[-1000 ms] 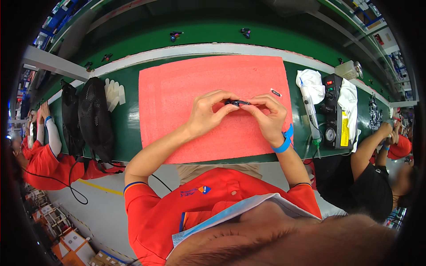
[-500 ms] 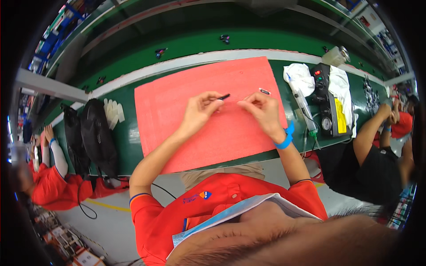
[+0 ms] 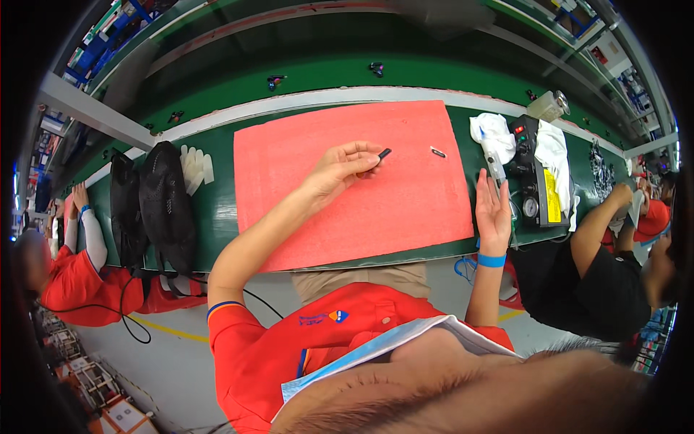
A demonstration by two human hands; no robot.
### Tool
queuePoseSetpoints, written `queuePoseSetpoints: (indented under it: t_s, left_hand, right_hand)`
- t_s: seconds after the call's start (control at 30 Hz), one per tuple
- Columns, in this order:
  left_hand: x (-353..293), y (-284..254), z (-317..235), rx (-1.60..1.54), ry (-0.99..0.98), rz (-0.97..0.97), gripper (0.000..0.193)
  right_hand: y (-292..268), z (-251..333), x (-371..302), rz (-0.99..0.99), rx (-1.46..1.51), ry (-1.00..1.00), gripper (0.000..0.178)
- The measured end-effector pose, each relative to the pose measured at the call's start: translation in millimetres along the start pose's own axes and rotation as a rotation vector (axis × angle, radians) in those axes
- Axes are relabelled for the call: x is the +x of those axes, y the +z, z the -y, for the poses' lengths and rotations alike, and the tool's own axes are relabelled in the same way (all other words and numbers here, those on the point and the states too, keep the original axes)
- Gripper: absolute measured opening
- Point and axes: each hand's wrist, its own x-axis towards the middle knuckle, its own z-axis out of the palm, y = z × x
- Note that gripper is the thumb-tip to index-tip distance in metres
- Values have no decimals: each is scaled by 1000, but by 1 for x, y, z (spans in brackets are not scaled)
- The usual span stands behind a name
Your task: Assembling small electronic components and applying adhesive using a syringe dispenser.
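Over the pink mat (image 3: 303,231) my left hand (image 3: 340,170) pinches a small dark elongated piece (image 3: 384,154) between thumb and fingers. The piece's exact kind is too small to make out. My right hand (image 3: 494,217), with a blue band at the wrist, is beyond the mat's right edge. Its fingers are stretched out and hold nothing visible. Close to its fingertips lies a clear dispensing syringe (image 3: 496,168), partly hidden by the hand. A second small dark piece with a pale edge (image 3: 438,152) rests on the mat's right part.
A black control box (image 3: 530,148) with a gauge stands at right, white cloths (image 3: 493,134) beside it. Black bags (image 3: 168,210) and pale finger cots (image 3: 195,168) lie left. Small items sit on the green conveyor (image 3: 318,69). Co-workers are at both sides.
My right hand has moved right, away from the left hand and off the mat, its fingers opening out toward the syringe. My left hand has shifted slightly right, still gripping the dark piece.
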Motion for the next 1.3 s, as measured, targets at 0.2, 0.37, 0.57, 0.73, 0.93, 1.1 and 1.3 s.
queuePoseSetpoints:
  t_s: [0.2, 0.37, 0.57, 0.73, 0.93, 1.1, 1.3]
  left_hand:
    - [10, -13, -4, 446, 197, -75, 21]
    - [29, -24, 2, 1464, 716, -229, 19]
    - [94, 79, 23, 1326, 1296, 113, 11]
    - [148, 184, 88, 1630, 1739, 262, 8]
    - [172, 192, 103, 1854, 1496, 644, 10]
    - [162, 175, 84, 1712, 1387, 843, 15]
    - [182, 179, 107, 1915, 1486, 634, 11]
  right_hand:
    - [-2, 3, 19, 15, 168, 50, 50]
    - [-15, 12, 22, 72, 196, 90, 47]
    - [-33, 6, 4, 119, -272, -55, 32]
    - [-64, 14, -3, 274, -285, -28, 31]
    - [-41, 7, -22, 148, -546, -2, 28]
    - [-55, 6, -20, 149, -645, -46, 26]
    - [-77, 26, 5, 177, -669, 71, 25]
